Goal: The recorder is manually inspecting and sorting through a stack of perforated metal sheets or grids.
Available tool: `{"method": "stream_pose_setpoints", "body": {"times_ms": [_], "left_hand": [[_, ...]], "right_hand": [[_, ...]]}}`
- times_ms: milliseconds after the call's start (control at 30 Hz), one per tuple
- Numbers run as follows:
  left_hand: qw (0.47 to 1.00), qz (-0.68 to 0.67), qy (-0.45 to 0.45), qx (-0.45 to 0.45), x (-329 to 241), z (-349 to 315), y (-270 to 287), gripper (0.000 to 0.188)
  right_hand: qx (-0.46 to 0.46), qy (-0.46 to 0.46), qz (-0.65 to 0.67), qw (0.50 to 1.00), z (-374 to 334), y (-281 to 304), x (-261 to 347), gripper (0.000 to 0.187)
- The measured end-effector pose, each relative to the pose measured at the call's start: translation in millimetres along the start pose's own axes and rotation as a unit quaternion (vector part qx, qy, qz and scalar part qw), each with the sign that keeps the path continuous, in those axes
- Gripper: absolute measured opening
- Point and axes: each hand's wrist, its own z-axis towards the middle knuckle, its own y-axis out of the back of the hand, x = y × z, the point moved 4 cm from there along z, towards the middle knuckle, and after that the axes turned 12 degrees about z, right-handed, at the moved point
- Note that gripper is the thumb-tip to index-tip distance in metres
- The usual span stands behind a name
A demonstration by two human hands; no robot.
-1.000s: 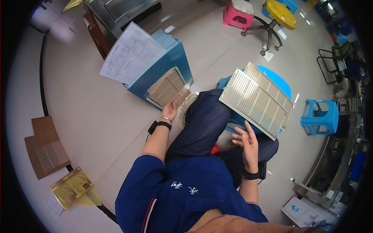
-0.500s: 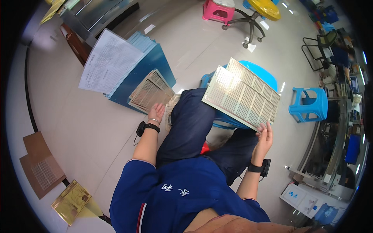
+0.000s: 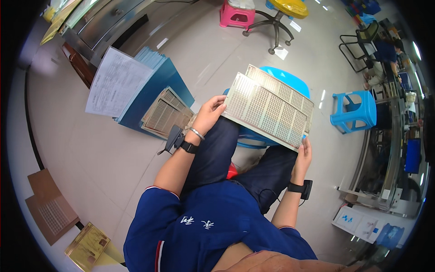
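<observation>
When viewed from the head camera, containers mostly toward the margins. At lower right, a shallow white tray (image 3: 360, 226) with small blue shapes (image 3: 347, 219) on it; just beside, a blue bin (image 3: 390, 235), contents too small to tell. At left, on the floor (image 3: 113, 158), a stack of blue boards (image 3: 170, 75) on edge and tilted, with pale blue sheets (image 3: 151, 58) along the top and a white printed sheet (image 3: 113, 81) at the left; against the right face, overlapping leaning panels (image 3: 167, 115), perforated. At far lower left, brown cardboard (image 3: 41, 181) beneath a pale gridded sheet (image 3: 54, 215), near a yellow panel (image 3: 88, 245).

At centre, in front of the seated wearer (image 3: 195, 245), an upper perforated panel (image 3: 267, 109) lying askew over a lower perforated panel (image 3: 272, 85), both over a blue stool (image 3: 294, 82). Left hand (image 3: 210, 113): narrow, fingers bent together, fingertips at the left edge of the upper panel; impossible to tell whether gripping. Right hand (image 3: 304, 156): narrow, thumb and fingers closed on the near right corner of the same panel. Note the dark strap (image 3: 189, 147) on the left wrist, below a bright bangle (image 3: 196, 133).
</observation>
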Motion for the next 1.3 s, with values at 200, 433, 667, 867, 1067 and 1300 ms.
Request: {"method": "stream_pose_setpoints", "body": {"times_ms": [200,433,667,867,1067,1300], "left_hand": [[0.991,-0.133,0.017,-0.026,-12,-35,9,0.029],[0.982,-0.174,0.052,-0.055,0,-61,35,0.030],[0.979,-0.174,-0.055,-0.088,-18,-71,40,0.018],[0.974,-0.201,-0.072,-0.078,-41,-73,31,0.015],[0.938,-0.348,-0.002,0.000,-29,-78,34,0.024],[0.936,-0.351,0.015,-0.021,-26,-78,38,0.028]], "right_hand": [[-0.004,-0.064,0.209,0.976,-8,15,23,0.038],[0.068,-0.078,0.259,0.960,-22,1,38,0.032],[0.078,0.007,0.259,0.963,-21,0,44,0.014],[0.085,0.015,0.297,0.951,-21,12,22,0.015],[0.058,-0.040,0.364,0.929,-30,4,31,0.025],[0.086,-0.027,0.353,0.931,-31,-3,37,0.029]]}}
